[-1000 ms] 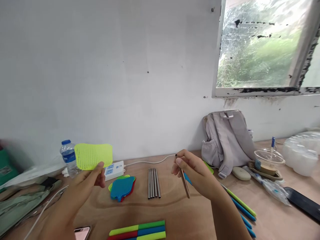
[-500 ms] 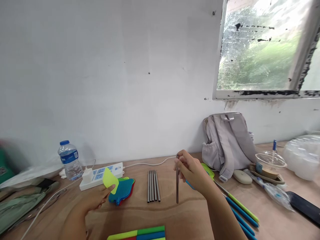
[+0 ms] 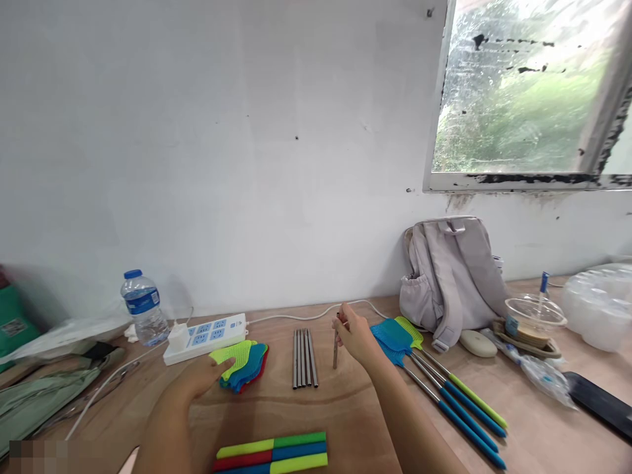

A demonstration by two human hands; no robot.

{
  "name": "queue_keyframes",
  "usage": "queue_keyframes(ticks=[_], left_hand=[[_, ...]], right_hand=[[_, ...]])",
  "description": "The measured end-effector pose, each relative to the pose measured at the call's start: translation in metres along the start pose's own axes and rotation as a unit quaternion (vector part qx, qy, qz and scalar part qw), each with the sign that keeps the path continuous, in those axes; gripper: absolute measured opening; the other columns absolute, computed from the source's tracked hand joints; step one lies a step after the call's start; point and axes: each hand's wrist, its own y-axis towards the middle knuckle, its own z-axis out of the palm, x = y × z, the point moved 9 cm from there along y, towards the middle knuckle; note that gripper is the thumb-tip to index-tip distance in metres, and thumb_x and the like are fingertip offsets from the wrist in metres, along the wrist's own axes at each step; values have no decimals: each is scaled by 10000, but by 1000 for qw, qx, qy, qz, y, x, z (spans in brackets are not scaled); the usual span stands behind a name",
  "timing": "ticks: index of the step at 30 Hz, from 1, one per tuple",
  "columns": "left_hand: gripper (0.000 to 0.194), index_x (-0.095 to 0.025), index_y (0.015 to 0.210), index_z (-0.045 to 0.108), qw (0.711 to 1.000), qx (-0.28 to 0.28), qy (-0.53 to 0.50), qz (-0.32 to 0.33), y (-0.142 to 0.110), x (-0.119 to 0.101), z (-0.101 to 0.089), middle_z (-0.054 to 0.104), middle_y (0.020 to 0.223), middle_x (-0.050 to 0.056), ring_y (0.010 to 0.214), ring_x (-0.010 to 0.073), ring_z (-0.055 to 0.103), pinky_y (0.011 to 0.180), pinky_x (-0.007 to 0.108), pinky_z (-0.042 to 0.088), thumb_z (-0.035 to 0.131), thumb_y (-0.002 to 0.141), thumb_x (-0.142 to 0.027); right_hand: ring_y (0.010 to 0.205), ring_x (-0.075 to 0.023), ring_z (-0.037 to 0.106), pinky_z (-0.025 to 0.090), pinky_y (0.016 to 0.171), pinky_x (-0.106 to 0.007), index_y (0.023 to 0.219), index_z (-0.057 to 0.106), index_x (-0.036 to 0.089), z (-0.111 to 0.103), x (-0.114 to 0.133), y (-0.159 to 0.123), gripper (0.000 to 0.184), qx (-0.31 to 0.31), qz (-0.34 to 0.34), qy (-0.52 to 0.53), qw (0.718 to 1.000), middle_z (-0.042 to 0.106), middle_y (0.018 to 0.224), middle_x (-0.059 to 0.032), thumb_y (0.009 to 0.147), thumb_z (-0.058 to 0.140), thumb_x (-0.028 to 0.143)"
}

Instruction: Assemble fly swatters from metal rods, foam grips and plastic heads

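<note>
My left hand (image 3: 207, 375) is closed on the edge of a yellow-green fly swatter head (image 3: 239, 355), its thumb on top. This head lies over a pile of blue (image 3: 251, 372) and red swatter heads. My right hand (image 3: 351, 332) pinches the upper end of a metal rod (image 3: 336, 352), which points down toward the table. Left of that rod, several metal rods (image 3: 305, 359) lie side by side. Coloured handle tubes (image 3: 296, 454) in yellow, green, red and blue lie at the near edge. Several assembled fly swatters (image 3: 457, 405) with blue and yellow-green parts rest to the right.
A white power strip (image 3: 212, 336) and a water bottle (image 3: 143, 309) stand at the back left. At the right are a grey backpack (image 3: 454, 283), a plastic cup (image 3: 533, 322), a black phone (image 3: 600, 408) and a pale oval case (image 3: 478, 343). A white cable (image 3: 306, 322) runs along the wall.
The yellow-green head in my left hand has come down from a raised, tilted position onto the pile. My right hand has moved left with the rod, closer to the row of rods.
</note>
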Motion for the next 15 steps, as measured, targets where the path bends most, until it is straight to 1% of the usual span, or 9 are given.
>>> queue_keyframes(ticks=[2, 4, 6, 7, 8, 9, 12, 15], left_hand=[[367, -210, 454, 420, 999, 15, 43, 15, -2, -21, 6, 527, 479, 36, 535, 223, 531, 526, 286, 348, 455, 646, -521], [341, -201, 543, 455, 996, 7, 59, 68, -7, -53, 15, 573, 581, 47, 611, 224, 553, 566, 292, 365, 396, 713, -490], [281, -187, 671, 520, 988, 30, 45, 142, -18, -90, 33, 620, 739, 57, 716, 214, 571, 645, 293, 397, 398, 742, -430], [251, -183, 740, 548, 981, 54, 38, 183, -25, -108, 45, 629, 832, 61, 791, 208, 574, 699, 287, 406, 418, 743, -398], [235, -176, 794, 570, 972, 75, 43, 219, -33, -123, 58, 625, 912, 72, 874, 207, 563, 759, 280, 404, 446, 737, -367], [243, -170, 864, 585, 965, 93, 54, 240, -39, -134, 70, 611, 996, 82, 947, 207, 547, 814, 277, 393, 473, 730, -339], [387, -212, 1071, 567, 953, 118, 106, 258, -49, -148, 100, 527, 1212, 67, 1102, 223, 481, 927, 298, 341, 549, 690, -276], [482, -257, 1146, 546, 941, 144, 143, 271, -55, -150, 119, 430, 1332, 45, 1192, 259, 406, 972, 349, 316, 581, 666, -279]], right_hand=[[482, -97, 499, 361, 494, -217, 731, 361, 216, 2, -1, -1, 113, -18, -12, 22, 1000, 546, 681, 21, 817, 381, 286], [495, -100, 491, 358, 510, -219, 736, 364, 213, 5, 0, -4, 147, -34, -33, 43, 998, 549, 673, 20, 832, 364, 325], [505, -103, 478, 348, 518, -217, 727, 373, 209, 6, 1, -9, 181, -69, -48, 49, 995, 522, 627, 28, 846, 338, 342], [506, -104, 470, 342, 517, -216, 718, 377, 208, 6, 0, -11, 198, -88, -53, 48, 994, 502, 603, 32, 852, 325, 344], [505, -105, 463, 337, 516, -215, 708, 377, 207, 7, 0, -13, 212, -104, -57, 47, 992, 482, 584, 36, 858, 314, 344], [504, -105, 459, 334, 517, -214, 702, 374, 208, 8, -1, -15, 222, -116, -60, 48, 990, 467, 573, 39, 864, 304, 342], [503, -107, 462, 336, 521, -214, 713, 361, 211, 11, -7, -18, 225, -136, -64, 56, 987, 456, 562, 41, 881, 282, 337], [518, -118, 489, 346, 529, -216, 782, 394, 204, 14, -18, -21, 207, -152, -49, 51, 986, 478, 560, 37, 886, 280, 342]])
